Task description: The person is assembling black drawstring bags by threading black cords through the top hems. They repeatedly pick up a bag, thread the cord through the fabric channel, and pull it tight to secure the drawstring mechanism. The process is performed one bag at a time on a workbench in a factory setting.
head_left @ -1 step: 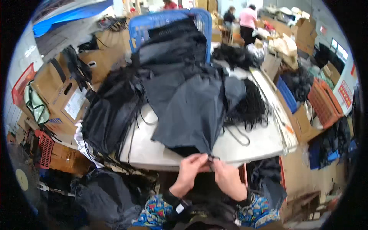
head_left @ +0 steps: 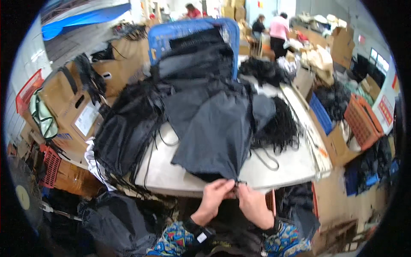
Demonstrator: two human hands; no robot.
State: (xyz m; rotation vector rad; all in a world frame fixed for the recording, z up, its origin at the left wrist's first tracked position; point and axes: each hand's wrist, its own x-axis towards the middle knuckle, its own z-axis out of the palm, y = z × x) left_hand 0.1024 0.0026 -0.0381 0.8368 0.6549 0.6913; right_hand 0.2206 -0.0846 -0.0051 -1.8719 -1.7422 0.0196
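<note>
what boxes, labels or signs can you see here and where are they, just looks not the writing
Cardboard box: left of the table, brown, with a slot handle.
White label: rectangular sheet on that box's side.
Red-and-white sign: on the right wall, rectangular.
Open cardboard box: right of the table, brown.
Orange crate: beside it, slatted plastic.
Stacked cardboard boxes: far right, brown.
</note>
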